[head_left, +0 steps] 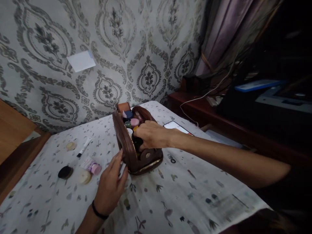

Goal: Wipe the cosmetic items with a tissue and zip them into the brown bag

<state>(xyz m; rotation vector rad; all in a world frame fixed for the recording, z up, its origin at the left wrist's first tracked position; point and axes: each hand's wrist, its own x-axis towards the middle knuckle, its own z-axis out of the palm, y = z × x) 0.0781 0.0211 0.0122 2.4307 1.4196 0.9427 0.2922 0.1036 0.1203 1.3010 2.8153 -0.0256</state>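
A brown leather bag (129,149) stands unzipped on the patterned cloth, with several cosmetic containers inside, among them a pink lid (134,122) and a dark blue one (128,114). My right hand (152,134) reaches into the bag's opening, its fingers bent down among the items; what the fingertips touch is hidden. Against the bag's near left side rests my left hand (110,182), wearing a black band, thumb and fingers apart. Left of it lie a pink-capped tube (94,166), a cream jar (84,177), a black-lidded jar (65,172), a white tube (84,147) and a small beige jar (71,146).
A phone (177,127) with a lit screen lies beyond my right forearm. A dark red desk (195,107) with a white cable stands at the right. Patterned wallpaper rises behind the cloth, and wooden furniture (14,133) borders the left side.
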